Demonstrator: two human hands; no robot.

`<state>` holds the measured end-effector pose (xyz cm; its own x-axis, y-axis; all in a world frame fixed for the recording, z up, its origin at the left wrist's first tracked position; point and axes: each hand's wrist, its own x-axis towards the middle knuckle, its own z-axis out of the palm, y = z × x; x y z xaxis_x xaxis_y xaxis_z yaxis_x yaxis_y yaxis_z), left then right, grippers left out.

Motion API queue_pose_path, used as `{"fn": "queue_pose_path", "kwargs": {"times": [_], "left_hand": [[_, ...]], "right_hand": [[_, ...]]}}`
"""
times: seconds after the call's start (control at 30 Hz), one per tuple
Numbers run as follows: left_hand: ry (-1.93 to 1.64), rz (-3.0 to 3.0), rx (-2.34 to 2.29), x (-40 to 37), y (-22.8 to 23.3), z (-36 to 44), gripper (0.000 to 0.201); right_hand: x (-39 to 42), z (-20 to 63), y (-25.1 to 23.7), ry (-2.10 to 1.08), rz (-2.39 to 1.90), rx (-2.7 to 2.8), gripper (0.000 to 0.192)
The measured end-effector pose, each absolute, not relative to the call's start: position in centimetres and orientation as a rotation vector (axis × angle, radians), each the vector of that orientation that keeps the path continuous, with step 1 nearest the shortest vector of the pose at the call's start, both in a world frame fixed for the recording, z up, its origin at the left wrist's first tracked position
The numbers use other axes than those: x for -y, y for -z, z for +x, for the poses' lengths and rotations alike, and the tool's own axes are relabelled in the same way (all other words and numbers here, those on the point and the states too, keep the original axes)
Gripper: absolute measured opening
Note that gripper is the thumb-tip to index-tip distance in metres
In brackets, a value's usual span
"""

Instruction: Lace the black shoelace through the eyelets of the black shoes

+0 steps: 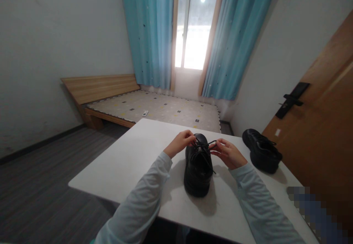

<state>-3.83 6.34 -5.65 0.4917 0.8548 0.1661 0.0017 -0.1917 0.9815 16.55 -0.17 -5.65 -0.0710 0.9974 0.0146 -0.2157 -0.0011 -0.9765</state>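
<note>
A black lace-up shoe (pixel 197 181) stands upright on the white table (pixel 132 170), its heel towards me and its toe pointing away. On its left side, my left hand (pixel 182 141) pinches a black shoelace near the top of the lacing. Opposite it, my right hand (pixel 227 152) pinches a loop of the black shoelace (pixel 211 142), drawn out to the right. The laces cross between my hands over the tongue, and a loose end hangs down the shoe's right side. A second black shoe (pixel 263 152) rests farther right on the table.
Beyond the table is a low bed (pixel 171 108) with a small white remote (pixel 145 113) on it. A wooden door (pixel 317 126) with a black handle stands close along the right edge. Blue curtains (pixel 154 34) flank the window at the back.
</note>
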Motion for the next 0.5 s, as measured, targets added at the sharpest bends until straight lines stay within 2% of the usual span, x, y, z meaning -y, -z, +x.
{"fn": "queue_pose_path", "kwargs": {"times": [0.13, 0.5], "left_hand": [[-0.892, 1.44, -0.709, -6.14, 5.47, -3.63, 0.019], [-0.944, 1.502, -0.713, -5.87, 5.6, -3.86, 0.028]], "right_hand": [[0.1, 16.55, 5.68, -1.323, -1.001, 1.103, 0.036], [0.05, 16.39, 5.37, -1.291, -0.907, 1.043, 0.031]]}}
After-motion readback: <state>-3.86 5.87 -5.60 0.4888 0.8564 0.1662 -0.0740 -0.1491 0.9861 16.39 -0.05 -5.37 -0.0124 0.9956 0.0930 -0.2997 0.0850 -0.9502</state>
